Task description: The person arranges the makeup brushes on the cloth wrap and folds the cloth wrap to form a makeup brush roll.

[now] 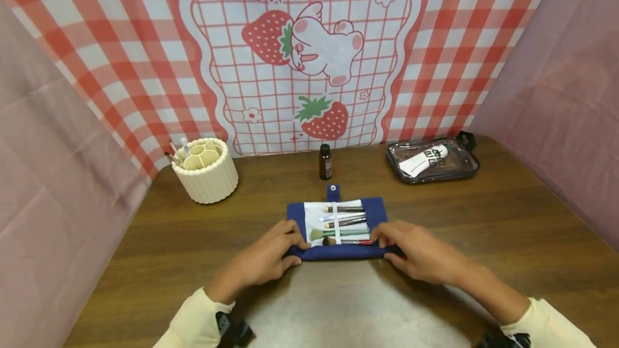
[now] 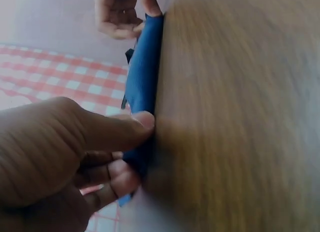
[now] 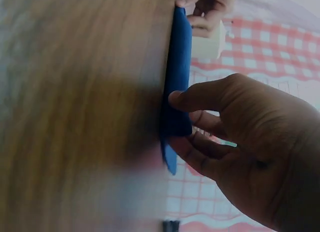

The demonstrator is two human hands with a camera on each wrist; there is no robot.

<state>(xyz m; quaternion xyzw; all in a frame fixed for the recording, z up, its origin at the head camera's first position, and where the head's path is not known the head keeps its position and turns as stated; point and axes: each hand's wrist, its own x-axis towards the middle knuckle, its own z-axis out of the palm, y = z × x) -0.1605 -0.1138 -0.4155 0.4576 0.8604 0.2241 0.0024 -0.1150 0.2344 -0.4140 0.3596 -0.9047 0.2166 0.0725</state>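
Observation:
A blue fabric brush roll (image 1: 374,209) with a pale lining lies partly rolled on the table, its near edge turned over into a thick fold. Several makeup brushes (image 1: 345,218) lie crosswise in it under a white elastic band. A snap tab (image 1: 333,192) points away at the far edge. My left hand (image 1: 275,248) pinches the left end of the fold, thumb in front and fingers behind. At the right end, my right hand (image 1: 420,251) grips the fold the same way. Both wrist views show the blue roll (image 2: 145,72) between thumb and fingers.
Behind the roll stands a small dark bottle (image 1: 325,162). A ribbed cream holder (image 1: 207,176) with several brushes is at the back left. At the back right lies a clear black-edged pouch (image 1: 464,165) with a white tube (image 1: 424,160) in it. A strawberry-print cloth (image 1: 329,42) hangs behind the table.

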